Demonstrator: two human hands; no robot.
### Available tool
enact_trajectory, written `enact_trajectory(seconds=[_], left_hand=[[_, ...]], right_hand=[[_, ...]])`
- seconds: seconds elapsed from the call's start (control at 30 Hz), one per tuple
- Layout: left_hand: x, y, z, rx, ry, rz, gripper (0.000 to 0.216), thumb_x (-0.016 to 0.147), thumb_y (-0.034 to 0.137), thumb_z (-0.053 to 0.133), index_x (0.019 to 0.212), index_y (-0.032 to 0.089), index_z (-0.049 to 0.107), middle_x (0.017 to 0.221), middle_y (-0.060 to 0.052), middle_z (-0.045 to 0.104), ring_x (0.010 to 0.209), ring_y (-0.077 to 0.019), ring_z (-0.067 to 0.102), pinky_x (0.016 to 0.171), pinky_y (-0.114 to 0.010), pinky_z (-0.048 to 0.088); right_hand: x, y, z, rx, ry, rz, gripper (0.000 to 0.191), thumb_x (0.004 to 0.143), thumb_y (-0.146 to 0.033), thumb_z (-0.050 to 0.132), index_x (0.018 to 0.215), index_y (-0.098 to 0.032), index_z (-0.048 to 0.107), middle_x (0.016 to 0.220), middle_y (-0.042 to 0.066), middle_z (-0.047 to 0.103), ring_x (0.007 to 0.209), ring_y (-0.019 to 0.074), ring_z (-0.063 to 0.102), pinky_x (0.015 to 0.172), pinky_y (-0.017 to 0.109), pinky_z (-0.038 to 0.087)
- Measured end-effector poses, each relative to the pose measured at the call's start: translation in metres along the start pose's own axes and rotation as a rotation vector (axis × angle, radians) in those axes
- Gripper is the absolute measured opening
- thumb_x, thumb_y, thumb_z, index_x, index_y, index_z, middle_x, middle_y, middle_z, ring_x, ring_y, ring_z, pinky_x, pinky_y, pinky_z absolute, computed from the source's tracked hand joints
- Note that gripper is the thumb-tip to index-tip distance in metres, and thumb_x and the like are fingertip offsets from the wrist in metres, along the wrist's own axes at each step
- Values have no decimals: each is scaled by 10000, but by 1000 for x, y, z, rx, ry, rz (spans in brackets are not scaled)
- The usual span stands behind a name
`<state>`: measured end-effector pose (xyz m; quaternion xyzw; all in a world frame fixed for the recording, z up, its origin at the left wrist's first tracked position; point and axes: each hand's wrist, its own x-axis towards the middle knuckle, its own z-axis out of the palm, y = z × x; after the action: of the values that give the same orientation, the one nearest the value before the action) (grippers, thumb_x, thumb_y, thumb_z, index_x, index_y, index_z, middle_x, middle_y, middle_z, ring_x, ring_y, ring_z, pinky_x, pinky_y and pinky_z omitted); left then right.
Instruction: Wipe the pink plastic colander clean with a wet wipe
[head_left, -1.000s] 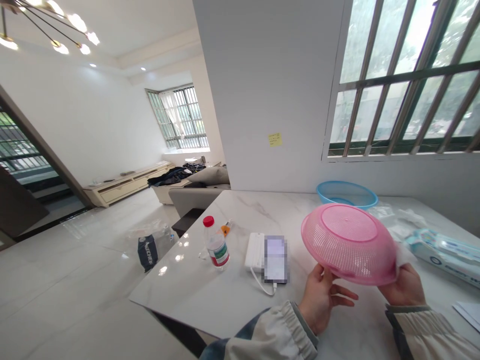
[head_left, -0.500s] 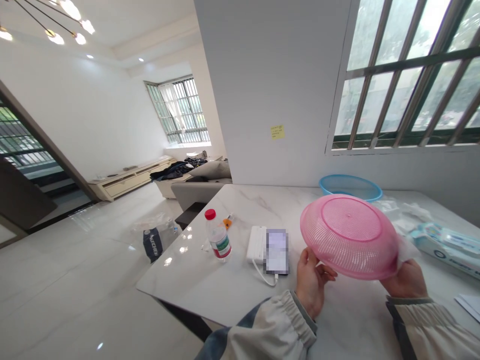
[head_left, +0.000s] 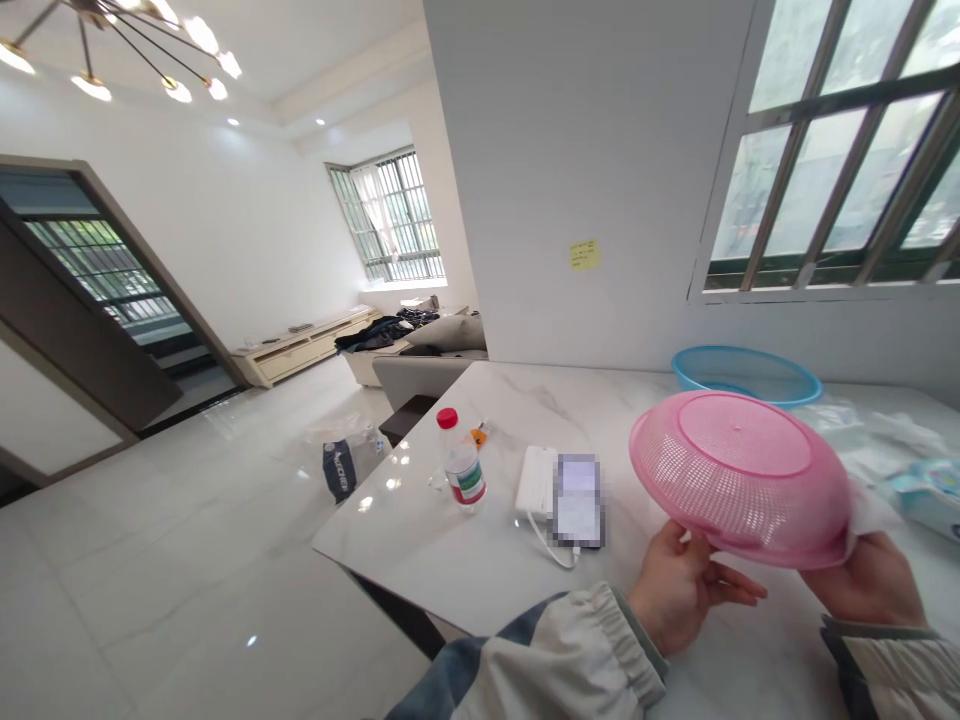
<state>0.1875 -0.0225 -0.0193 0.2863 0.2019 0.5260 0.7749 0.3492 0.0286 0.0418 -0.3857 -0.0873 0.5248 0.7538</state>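
Note:
A pink plastic mesh basket (head_left: 742, 480) is held upside down and tilted above the table, its solid round base facing up. My left hand (head_left: 686, 590) pinches the basket's near rim between thumb and forefinger, its other fingers stretched out below. My right hand (head_left: 866, 580) grips the rim on the right, most of its fingers hidden behind it. A thin white cloth or wipe (head_left: 870, 510) shows at that rim, by my right hand. Behind the pink basket, a blue mesh basket (head_left: 746, 375) stands upright against the wall.
On the marble-patterned table (head_left: 420, 540) stand a red-capped bottle (head_left: 461, 465) and a white power bank (head_left: 535, 480), cabled to a phone (head_left: 577, 500). A wipes pack (head_left: 930, 495) and clear plastic wrapping (head_left: 900, 430) lie at the right. The table's left edge drops to the floor.
The view has turned left, so things sit further right in the picture. My left hand has shifted rightward along the basket's near rim. Both hands stay at the basket.

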Motion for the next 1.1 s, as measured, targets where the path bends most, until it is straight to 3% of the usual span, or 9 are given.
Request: enact_trajectory(seconds=[0.13, 0.23, 0.3, 0.37, 0.43, 0.53, 0.73, 0.97, 1.1], left_hand=[[0, 11, -1, -18, 57, 21, 716, 689, 634, 932, 1140, 182, 607, 1020, -84, 755, 595, -153, 714, 534, -247, 495], [-1, 26, 1, -105, 254, 134, 614, 752, 549, 924, 1148, 193, 617, 846, -3, 713, 550, -83, 639, 529, -194, 429], [-2, 35, 1, -143, 306, 190, 572, 748, 506, 942, 1112, 189, 636, 856, 13, 707, 552, -51, 598, 562, -185, 441], [-2, 38, 1, -128, 278, 179, 555, 708, 509, 968, 1000, 183, 627, 760, 37, 659, 544, -57, 570, 574, -197, 447], [-3, 38, 1, -95, 245, 154, 564, 690, 525, 974, 949, 182, 607, 792, 24, 684, 543, -55, 556, 562, -203, 422], [-6, 34, 3, -41, 176, 116, 578, 724, 572, 939, 969, 184, 589, 898, -22, 734, 592, -78, 590, 617, -240, 451], [-12, 27, 8, 165, 13, 6, 594, 723, 572, 934, 1035, 168, 631, 1048, -91, 749, 777, -172, 722, 703, -288, 487], [-11, 27, 7, 191, 55, 12, 540, 766, 576, 894, 981, 167, 614, 1150, -114, 744, 774, -158, 720, 665, -268, 465], [-12, 28, 8, 185, 78, -1, 529, 767, 557, 897, 979, 163, 614, 1141, -115, 745, 748, -144, 707, 649, -260, 458]], right_hand=[[11, 1, -7, 69, -53, -25, 317, 961, -318, 531, 1025, -404, 830, 1453, -33, 708, 1431, 127, 595, 1170, 272, 462], [15, 1, -10, 100, -89, -86, 399, 988, -240, 456, 1086, -346, 827, 1400, -2, 743, 1393, 132, 636, 1171, 297, 475], [17, 1, -11, 127, -101, -125, 386, 992, -225, 460, 1099, -287, 826, 1363, 27, 762, 1369, 153, 659, 1183, 317, 476], [18, 2, -12, 152, -118, -95, 396, 998, -221, 439, 1083, -239, 826, 1328, 54, 777, 1357, 168, 668, 1192, 327, 469], [20, 1, -14, 180, -93, -98, 386, 985, -218, 446, 1035, -242, 829, 1267, 53, 800, 1325, 178, 689, 1177, 321, 483], [22, 0, -16, 196, -111, -137, 347, 947, -201, 494, 1018, -249, 830, 1238, 52, 809, 1306, 191, 698, 1160, 327, 500], [17, 4, -13, 176, -242, -90, 339, 1029, -278, 470, 1070, -212, 800, 1222, 62, 811, 1324, 186, 675, 1206, 363, 462], [16, 10, -13, 174, -245, -42, 383, 1066, -267, 401, 1029, -229, 780, 1118, 37, 833, 1271, 154, 701, 1196, 336, 467], [17, 11, -14, 172, -248, -31, 330, 1045, -271, 449, 962, -249, 768, 1089, 22, 838, 1279, 146, 697, 1172, 320, 487]])
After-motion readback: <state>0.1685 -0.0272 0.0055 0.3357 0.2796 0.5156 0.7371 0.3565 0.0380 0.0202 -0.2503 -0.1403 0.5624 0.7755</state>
